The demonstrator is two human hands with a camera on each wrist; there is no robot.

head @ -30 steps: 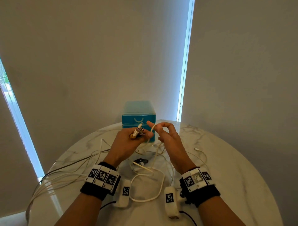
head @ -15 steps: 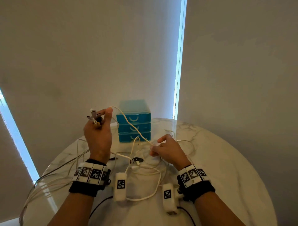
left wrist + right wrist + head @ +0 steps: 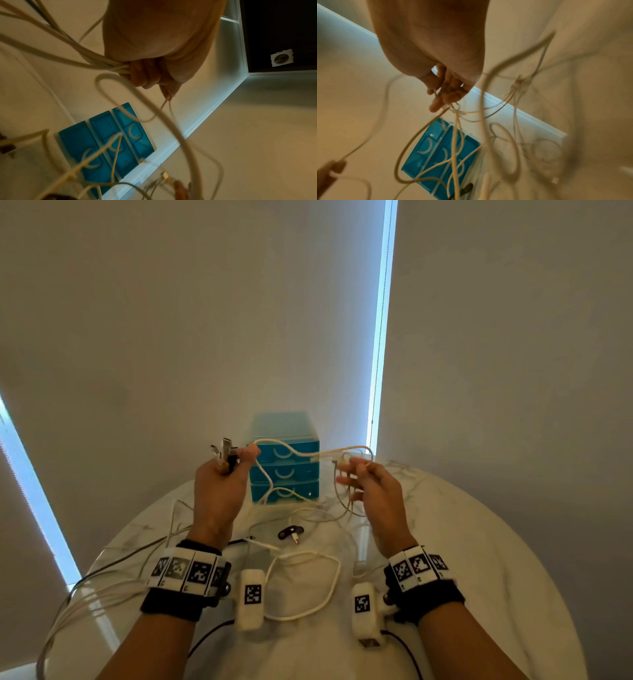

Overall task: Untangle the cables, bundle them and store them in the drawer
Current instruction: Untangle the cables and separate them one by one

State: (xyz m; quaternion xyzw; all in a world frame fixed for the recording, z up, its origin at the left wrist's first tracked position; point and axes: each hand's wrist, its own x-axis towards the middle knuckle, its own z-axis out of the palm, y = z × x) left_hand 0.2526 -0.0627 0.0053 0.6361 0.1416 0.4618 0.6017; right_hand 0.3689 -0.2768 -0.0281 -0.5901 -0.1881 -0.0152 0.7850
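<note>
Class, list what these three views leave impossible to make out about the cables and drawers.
- Drawer unit contents: fronts closed in every view.
- Connector types in left hand: too small in head view, hidden by the palm in left wrist view.
- Right hand strands: motion-blurred.
- Cables: cut off at head view's left edge.

Head view: room dim, warm cast. Light enters via bright blue-white strip (image 3: 380, 337) at rear and a second strip (image 3: 30, 487) at left edge. Tabletop (image 3: 479, 559) shows soft glare at lower left. Wide-angle bending at frame edges. Wrist views: dimmer, amber tint, noisy. Cables (image 3: 453, 148) near lens motion-blurred, out of focus. Right hand (image 3: 375, 491) slightly smeared.
</note>
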